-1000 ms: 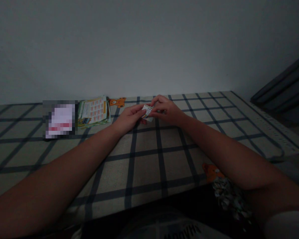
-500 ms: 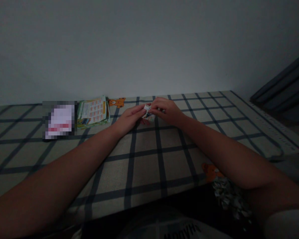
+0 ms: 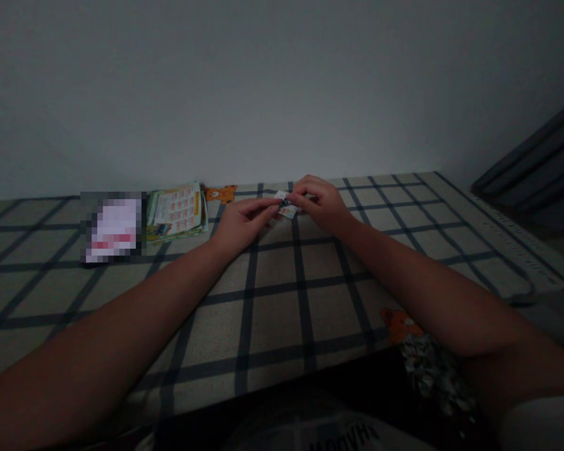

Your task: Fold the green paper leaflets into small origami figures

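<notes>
Left hand (image 3: 242, 219) and right hand (image 3: 322, 203) together pinch a small printed paper (image 3: 286, 205), perhaps mid-tear in this dim view; a heap of shreds (image 3: 432, 369) lies done, the leaflet stack (image 3: 176, 210) untouched.

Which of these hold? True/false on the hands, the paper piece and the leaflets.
1. The left hand and right hand both pinch the small white printed paper piece. True.
2. The stack of green and orange printed leaflets lies right of the right hand. False: it lies left of the left hand, untouched.
3. The beige cloth with dark grid lines is bare by the right forearm. False: a heap of small paper scraps lies there.
4. Both hands meet at the cloth's far side, near the pale wall. True.
</notes>
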